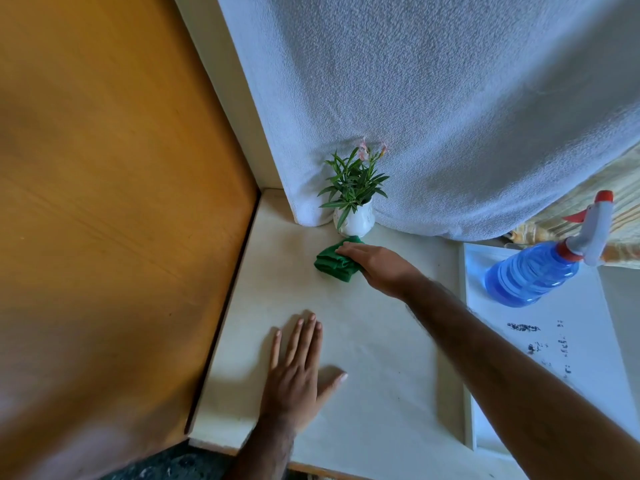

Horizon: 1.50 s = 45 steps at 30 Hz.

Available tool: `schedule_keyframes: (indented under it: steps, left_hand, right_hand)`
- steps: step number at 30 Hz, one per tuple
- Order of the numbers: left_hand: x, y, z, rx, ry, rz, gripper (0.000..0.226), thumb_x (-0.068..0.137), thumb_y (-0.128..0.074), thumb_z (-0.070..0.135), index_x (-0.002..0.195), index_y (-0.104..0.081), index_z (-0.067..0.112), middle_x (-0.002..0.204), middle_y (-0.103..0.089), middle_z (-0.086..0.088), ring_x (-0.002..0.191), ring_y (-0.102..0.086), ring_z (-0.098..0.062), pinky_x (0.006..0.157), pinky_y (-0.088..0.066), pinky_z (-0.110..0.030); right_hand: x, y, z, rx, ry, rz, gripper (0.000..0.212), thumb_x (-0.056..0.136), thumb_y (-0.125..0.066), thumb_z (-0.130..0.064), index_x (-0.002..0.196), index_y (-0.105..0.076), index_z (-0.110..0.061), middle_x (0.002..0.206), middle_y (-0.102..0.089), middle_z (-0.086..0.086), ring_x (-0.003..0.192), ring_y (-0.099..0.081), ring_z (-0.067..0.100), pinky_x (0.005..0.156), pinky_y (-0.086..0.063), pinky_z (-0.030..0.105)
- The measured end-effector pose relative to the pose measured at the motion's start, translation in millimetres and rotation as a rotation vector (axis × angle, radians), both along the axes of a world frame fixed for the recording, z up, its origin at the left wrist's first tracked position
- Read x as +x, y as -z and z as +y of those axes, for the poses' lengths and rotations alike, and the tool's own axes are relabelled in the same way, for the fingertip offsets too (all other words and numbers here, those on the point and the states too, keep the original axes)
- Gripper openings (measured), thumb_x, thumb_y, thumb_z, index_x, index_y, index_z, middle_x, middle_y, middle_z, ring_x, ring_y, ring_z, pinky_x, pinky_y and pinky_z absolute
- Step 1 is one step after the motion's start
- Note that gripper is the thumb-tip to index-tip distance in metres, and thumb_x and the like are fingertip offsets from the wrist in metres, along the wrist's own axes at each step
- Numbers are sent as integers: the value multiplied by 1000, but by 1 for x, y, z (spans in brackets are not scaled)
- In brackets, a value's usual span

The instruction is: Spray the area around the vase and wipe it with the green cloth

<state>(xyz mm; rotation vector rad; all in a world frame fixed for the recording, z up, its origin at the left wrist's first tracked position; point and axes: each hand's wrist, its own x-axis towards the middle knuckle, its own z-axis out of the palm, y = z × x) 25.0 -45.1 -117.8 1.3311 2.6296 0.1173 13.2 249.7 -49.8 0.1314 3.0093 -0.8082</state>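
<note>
A small white vase [355, 221] with green leaves and pale pink flowers stands at the back of the white countertop [374, 358], against a white textured curtain. Just in front of it lies the crumpled green cloth [332, 261], and my right hand [375, 265] presses down on its right part, fingers pointing left. My left hand [298, 372] lies flat on the counter nearer to me, fingers spread, holding nothing. The blue spray bottle [533, 271] with a white and red trigger head stands to the right on a lower white surface.
An orange wooden panel [114, 202] walls off the counter's left side. The white curtain [450, 98] hangs behind the vase. A lower white shelf [554, 341] with dark specks lies right of the counter. Striped yellow fabric [616, 202] shows at the far right.
</note>
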Motion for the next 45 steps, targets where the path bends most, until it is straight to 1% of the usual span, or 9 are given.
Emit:
schedule_keyframes:
  steps: [3, 9, 18, 27, 30, 32, 35, 40, 45]
  left_hand:
    - [0, -2, 0, -5, 0, -4, 101, 93, -33, 81, 162, -10, 12, 173, -9, -7, 159, -7, -24, 123, -21, -61]
    - [-1, -9, 0, -45, 6, -26, 100, 93, -28, 81, 162, -11, 11, 172, -11, -9, 158, -10, -26, 122, -18, -60]
    - [-1, -25, 0, -39, 32, -51, 97, 91, -32, 75, 158, -24, 5, 168, -20, -15, 153, -24, -33, 120, -23, -63]
    - [6, -32, 3, -41, 29, -28, 96, 91, -24, 73, 157, -25, 3, 167, -21, -15, 155, -19, -27, 121, -22, -63]
    - [4, -28, 3, -70, 38, -35, 96, 92, -22, 74, 158, -22, 4, 168, -19, -15, 155, -19, -30, 122, -21, -64]
    - [2, -25, 2, -85, 39, -35, 96, 93, -19, 76, 159, -20, 5, 169, -18, -15, 155, -18, -31, 122, -20, -64]
    - [0, -21, 1, -95, 37, -39, 98, 93, -17, 78, 160, -17, 6, 170, -17, -15, 156, -17, -30, 122, -20, -63]
    - [3, -24, 3, -129, 38, -62, 99, 91, -17, 78, 160, -15, 7, 170, -13, -14, 156, -14, -31, 124, -17, -63]
    - [-1, -41, 10, -181, 18, -115, 116, 71, 21, 88, 157, 12, 12, 169, 13, -10, 157, 9, -26, 128, -1, -54]
  right_hand:
    - [0, -6, -1, -61, 45, 37, 49, 94, -54, 6, 138, -60, -16, 138, -64, 1, 115, -65, 29, 95, -51, 37]
    - [34, -19, -16, 25, 40, 143, 57, 87, -59, 13, 139, -59, -10, 147, -56, 5, 128, -58, 25, 105, -39, 24]
    - [186, -49, -15, 127, 309, 219, 63, 82, -65, 22, 139, -59, -3, 146, -56, 13, 137, -50, 30, 111, -40, 43]
    - [312, -3, -2, 228, 562, 18, 72, 65, -67, 34, 130, -64, 4, 137, -62, 18, 126, -59, 41, 100, -48, 55]
    - [322, 9, -2, 267, 510, -41, 69, 75, -77, 15, 140, -56, 2, 149, -49, 13, 136, -50, 37, 112, -39, 50]
    - [324, 15, -7, 313, 496, -76, 77, 85, -81, -20, 150, -43, -2, 158, -34, 11, 147, -35, 31, 123, -23, 41]
    - [326, 19, -18, 381, 503, -122, 83, 98, -46, -58, 156, -26, -2, 164, -18, 13, 153, -17, 29, 125, -4, 36]
    - [321, 15, -23, 382, 485, -238, 94, 97, -11, -72, 157, -22, 1, 166, -13, 17, 154, -9, 29, 125, -16, 47]
    - [314, -6, -25, 360, 469, -203, 98, 95, -27, -77, 158, -19, -3, 167, -9, 14, 155, -4, 26, 125, -17, 46]
